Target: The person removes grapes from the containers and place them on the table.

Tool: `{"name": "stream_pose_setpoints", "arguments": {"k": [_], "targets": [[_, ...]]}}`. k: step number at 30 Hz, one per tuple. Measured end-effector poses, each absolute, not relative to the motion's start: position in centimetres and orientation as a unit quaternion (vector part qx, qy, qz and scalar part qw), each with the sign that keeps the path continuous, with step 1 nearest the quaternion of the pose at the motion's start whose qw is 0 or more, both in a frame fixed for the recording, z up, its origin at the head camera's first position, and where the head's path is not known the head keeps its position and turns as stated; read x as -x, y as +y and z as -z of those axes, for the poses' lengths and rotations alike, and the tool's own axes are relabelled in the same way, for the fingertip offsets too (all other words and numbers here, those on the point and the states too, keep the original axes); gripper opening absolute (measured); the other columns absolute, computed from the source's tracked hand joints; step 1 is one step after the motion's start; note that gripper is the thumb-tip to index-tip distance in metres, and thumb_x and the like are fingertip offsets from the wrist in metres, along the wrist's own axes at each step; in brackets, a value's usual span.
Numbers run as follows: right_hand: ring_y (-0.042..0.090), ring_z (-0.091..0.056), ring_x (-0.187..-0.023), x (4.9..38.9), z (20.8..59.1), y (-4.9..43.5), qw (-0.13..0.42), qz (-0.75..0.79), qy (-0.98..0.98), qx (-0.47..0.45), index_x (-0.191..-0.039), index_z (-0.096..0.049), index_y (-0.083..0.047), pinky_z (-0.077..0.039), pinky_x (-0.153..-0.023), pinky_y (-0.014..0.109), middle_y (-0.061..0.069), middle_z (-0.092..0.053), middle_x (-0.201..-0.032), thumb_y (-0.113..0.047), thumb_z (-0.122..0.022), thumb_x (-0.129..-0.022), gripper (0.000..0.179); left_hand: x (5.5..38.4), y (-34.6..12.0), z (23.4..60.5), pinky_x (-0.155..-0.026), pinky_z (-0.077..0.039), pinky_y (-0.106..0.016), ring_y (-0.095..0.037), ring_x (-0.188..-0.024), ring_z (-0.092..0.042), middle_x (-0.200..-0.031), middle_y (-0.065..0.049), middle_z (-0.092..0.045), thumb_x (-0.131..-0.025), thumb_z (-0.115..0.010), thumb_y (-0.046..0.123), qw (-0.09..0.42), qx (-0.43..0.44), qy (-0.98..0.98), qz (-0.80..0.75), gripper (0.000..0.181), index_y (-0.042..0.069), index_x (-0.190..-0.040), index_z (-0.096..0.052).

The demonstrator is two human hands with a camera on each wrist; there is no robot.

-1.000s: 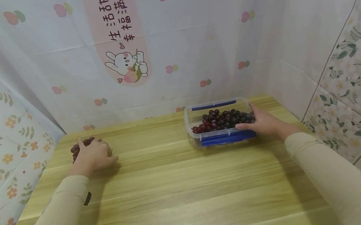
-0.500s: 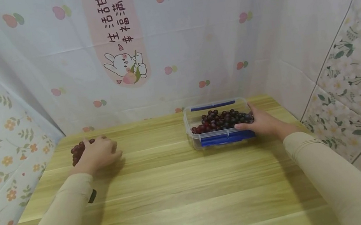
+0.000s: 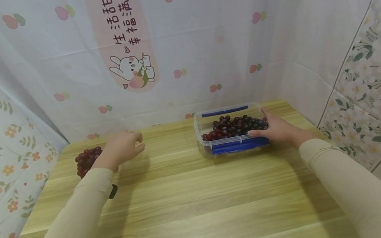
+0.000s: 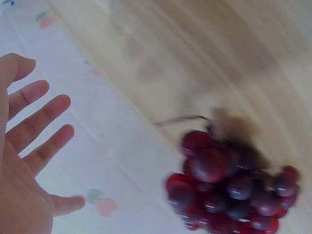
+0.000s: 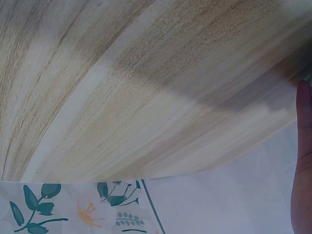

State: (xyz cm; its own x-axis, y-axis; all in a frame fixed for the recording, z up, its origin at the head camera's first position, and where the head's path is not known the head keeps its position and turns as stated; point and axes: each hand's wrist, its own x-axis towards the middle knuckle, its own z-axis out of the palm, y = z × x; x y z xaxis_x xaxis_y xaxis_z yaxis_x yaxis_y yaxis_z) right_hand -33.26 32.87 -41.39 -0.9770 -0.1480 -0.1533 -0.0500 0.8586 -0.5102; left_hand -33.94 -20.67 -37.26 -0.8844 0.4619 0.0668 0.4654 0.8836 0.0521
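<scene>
The left hand, fingers spread, is leaving grapes free by the table's far-left corner; the right hand is gripping the box.

My left hand and sleeve hide part of the loose grapes; seen from my left wrist, their stem blurs and the lower edge crops the bunch; my right hand covers the right end of the container, and the right wrist view cuts that hand down to a strip; the dark object at my left cuff is too small to tell.
</scene>
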Motion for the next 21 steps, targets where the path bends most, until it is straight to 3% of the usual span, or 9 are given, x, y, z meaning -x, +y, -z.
{"name": "stream_pose_setpoints", "arguments": {"k": [6, 9, 16, 21], "targets": [[0.06, -0.013, -0.159, 33.3, 41.5, 33.0, 0.092, 0.265, 0.958, 0.052, -0.168, 0.018, -0.006, -0.02, -0.125, 0.075, 0.036, -0.006, -0.174, -0.079, -0.063, -0.091, 0.133, 34.4, -16.8, 35.5, -0.107, -0.051, -0.066, -0.037, -0.119, -0.071, -0.127, -0.015, -0.075, -0.105, -0.064, 0.026, -0.003, 0.254, -0.966, 0.046, 0.03, 0.006, -0.127, -0.069], [0.06, -0.014, -0.159, 33.3, 41.5, 32.9, 0.09, 0.265, 0.958, 0.054, -0.168, 0.016, -0.005, -0.02, -0.126, 0.075, 0.036, -0.008, -0.174, -0.079, -0.064, -0.091, 0.134, 34.3, -14.6, 34.5, -0.102, -0.057, -0.055, -0.033, -0.118, -0.071, -0.129, -0.014, -0.074, -0.105, -0.064, 0.028, -0.018, 0.263, -0.964, 0.043, 0.033, 0.007, -0.13, -0.067], [0.06, -0.014, -0.159, 33.2, 41.3, 32.7, 0.091, 0.265, 0.959, 0.051, -0.168, 0.017, -0.005, -0.02, -0.126, 0.075, 0.037, -0.008, -0.173, -0.079, -0.064, -0.09, 0.134, 34.2, -9.8, 33.0, -0.102, -0.058, -0.049, -0.03, -0.116, -0.073, -0.129, -0.013, -0.075, -0.105, -0.063, 0.025, -0.022, 0.299, -0.953, 0.046, 0.034, 0.006, -0.134, -0.068], [0.06, -0.014, -0.158, 33.2, 41.3, 32.7, 0.091, 0.262, 0.959, 0.051, -0.168, 0.017, -0.005, -0.02, -0.125, 0.075, 0.037, -0.008, -0.173, -0.078, -0.064, -0.091, 0.134, 34.2, -6.9, 32.7, -0.102, -0.058, -0.046, -0.028, -0.118, -0.072, -0.143, -0.009, -0.07, -0.106, -0.063, 0.029, -0.012, 0.332, -0.943, 0.01, 0.032, 0.011, -0.132, -0.07]]}}
